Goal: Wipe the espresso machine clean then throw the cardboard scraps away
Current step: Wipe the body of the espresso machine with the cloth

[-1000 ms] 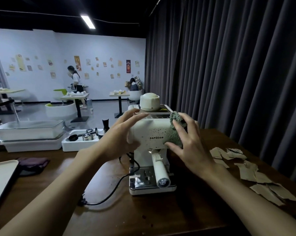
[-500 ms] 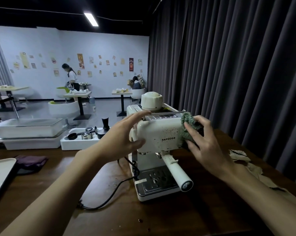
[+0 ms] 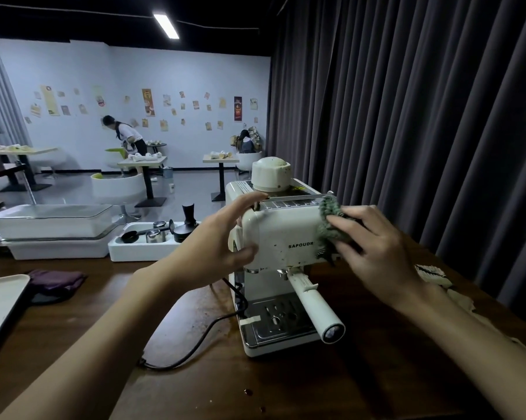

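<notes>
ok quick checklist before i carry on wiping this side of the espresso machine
1. Machine braced: left hand presses on the espresso machine at its upper left corner. ok
2. Cloth in place: right hand holds the green cloth against the upper right front corner. ok
3. Front panel clean: brown specks show near the logo. not ok
4. Power cord out of the way: it lies on the table left of the machine, away from the cloth. ok
5. Cardboard scraps thrown away: some lie on the table behind the right arm. not ok
6. Machine switched off and cool: cannot tell
</notes>
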Demonstrator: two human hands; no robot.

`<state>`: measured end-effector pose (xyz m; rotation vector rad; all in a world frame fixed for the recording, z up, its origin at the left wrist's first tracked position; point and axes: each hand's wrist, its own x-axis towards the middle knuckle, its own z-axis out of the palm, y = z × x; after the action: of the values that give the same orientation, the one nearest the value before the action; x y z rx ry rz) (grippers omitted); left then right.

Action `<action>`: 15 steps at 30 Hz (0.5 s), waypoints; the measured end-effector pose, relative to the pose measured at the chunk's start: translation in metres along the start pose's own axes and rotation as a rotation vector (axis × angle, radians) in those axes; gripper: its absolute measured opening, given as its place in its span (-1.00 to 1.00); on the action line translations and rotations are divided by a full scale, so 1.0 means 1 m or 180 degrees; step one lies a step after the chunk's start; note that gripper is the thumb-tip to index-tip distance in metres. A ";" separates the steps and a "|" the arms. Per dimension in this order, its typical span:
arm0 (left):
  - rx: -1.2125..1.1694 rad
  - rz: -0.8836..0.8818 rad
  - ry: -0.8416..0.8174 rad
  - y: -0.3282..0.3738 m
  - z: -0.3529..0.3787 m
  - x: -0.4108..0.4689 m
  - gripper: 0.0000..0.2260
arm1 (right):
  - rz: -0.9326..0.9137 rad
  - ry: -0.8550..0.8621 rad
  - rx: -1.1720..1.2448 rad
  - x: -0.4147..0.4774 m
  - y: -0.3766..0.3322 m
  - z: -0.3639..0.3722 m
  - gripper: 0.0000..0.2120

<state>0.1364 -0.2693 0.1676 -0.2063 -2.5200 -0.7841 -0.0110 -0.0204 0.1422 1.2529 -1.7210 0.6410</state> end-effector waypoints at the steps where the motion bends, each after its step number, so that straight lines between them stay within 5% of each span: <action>1: 0.0011 -0.0002 0.0004 0.000 0.000 0.000 -0.31 | 0.0058 0.0004 0.0041 0.000 0.001 -0.001 -0.66; 15: -0.0162 -0.0002 -0.0020 0.001 0.001 -0.002 -0.32 | 0.0113 0.0163 0.0521 0.014 -0.019 0.010 -0.67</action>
<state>0.1384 -0.2679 0.1669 -0.2254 -2.5081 -0.8497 0.0016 -0.0416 0.1479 1.3090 -1.6788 0.8421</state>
